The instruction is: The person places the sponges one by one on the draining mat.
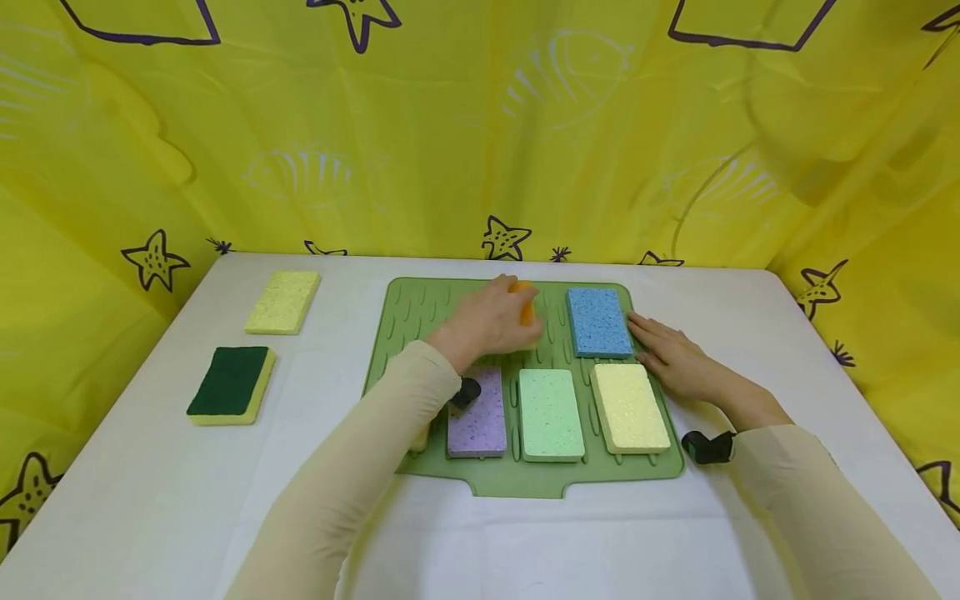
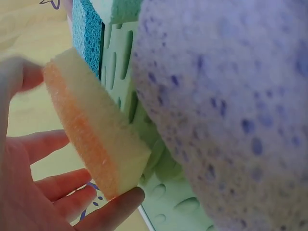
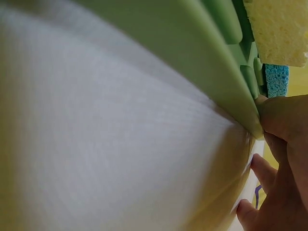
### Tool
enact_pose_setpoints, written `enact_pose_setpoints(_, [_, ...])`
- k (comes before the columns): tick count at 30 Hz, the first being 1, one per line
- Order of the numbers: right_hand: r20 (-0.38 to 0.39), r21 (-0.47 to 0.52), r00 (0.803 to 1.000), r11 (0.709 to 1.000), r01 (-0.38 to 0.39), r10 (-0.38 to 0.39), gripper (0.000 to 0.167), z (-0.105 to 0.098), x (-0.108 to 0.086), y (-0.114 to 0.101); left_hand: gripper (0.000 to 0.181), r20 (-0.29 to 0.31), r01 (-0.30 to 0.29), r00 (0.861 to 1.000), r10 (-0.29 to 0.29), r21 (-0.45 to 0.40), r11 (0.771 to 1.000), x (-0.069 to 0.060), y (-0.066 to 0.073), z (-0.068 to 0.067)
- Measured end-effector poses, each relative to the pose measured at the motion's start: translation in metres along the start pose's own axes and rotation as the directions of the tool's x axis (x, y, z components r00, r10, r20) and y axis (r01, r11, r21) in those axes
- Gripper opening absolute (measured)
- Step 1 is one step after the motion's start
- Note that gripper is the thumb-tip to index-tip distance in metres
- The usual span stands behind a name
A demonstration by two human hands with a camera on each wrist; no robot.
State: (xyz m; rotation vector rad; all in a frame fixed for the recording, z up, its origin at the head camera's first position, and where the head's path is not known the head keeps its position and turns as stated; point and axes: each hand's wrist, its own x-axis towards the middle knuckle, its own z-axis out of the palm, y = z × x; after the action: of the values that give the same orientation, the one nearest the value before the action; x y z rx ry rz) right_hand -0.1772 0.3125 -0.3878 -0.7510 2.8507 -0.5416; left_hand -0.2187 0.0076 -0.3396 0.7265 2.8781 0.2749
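My left hand point(image 1: 495, 317) pinches an orange and pale-yellow sponge point(image 1: 527, 304) over the upper middle of the green ridged mat point(image 1: 420, 304). In the left wrist view the sponge point(image 2: 98, 125) is tilted, thumb and fingers at its ends. My right hand point(image 1: 678, 358) touches the mat's right edge beside the blue sponge point(image 1: 600, 323); the right wrist view shows its fingers point(image 3: 262, 168) by the mat's rim point(image 3: 216, 82). Along the mat's lower part lie a purple sponge point(image 1: 483, 417), a mint sponge point(image 1: 551, 415), a pale-yellow sponge point(image 1: 630, 408) and another mostly hidden under my left forearm.
Left of the mat, on the white tabletop point(image 1: 150, 467), lie a yellow sponge point(image 1: 285, 302) and a yellow sponge with a dark green top point(image 1: 228, 383). A yellow patterned curtain point(image 1: 420, 133) hangs behind the table and at both sides.
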Motion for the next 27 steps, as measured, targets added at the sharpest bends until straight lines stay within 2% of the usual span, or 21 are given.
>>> enact_pose_setpoints(5, [-0.003, -0.006, 1.000, 1.000, 0.002, -0.002, 0.053, 0.000, 0.000, 0.001, 0.078, 0.031, -0.027, 0.999, 0.028, -0.022, 0.999, 0.000, 0.001, 0.002])
enact_pose_setpoints(10, [0.001, -0.001, 1.000, 1.000, 0.001, -0.001, 0.053, 0.001, 0.001, 0.001, 0.082, 0.062, -0.037, 0.997, 0.039, -0.039, 0.999, 0.002, 0.004, 0.003])
enact_pose_setpoints(14, [0.003, 0.001, 1.000, 1.000, -0.001, 0.001, 0.054, 0.001, 0.001, 0.001, 0.081, 0.067, -0.066, 0.995, 0.069, -0.044, 0.997, 0.005, 0.006, 0.005])
enact_pose_setpoints(18, [0.011, 0.007, 1.000, 1.000, -0.011, 0.011, 0.054, 0.001, 0.000, 0.002, 0.079, 0.055, -0.090, 0.994, 0.092, -0.027, 0.996, 0.007, 0.010, 0.008])
enact_pose_setpoints(21, [0.014, 0.009, 1.000, 1.000, -0.018, 0.018, 0.054, 0.001, 0.000, 0.001, 0.078, 0.054, -0.087, 0.995, 0.087, -0.010, 0.996, 0.008, 0.013, 0.010])
enact_pose_setpoints(27, [0.007, 0.006, 1.000, 1.000, -0.012, 0.012, 0.054, 0.000, 0.000, 0.001, 0.083, 0.094, -0.079, 0.993, 0.075, 0.041, 0.996, 0.011, 0.018, 0.014])
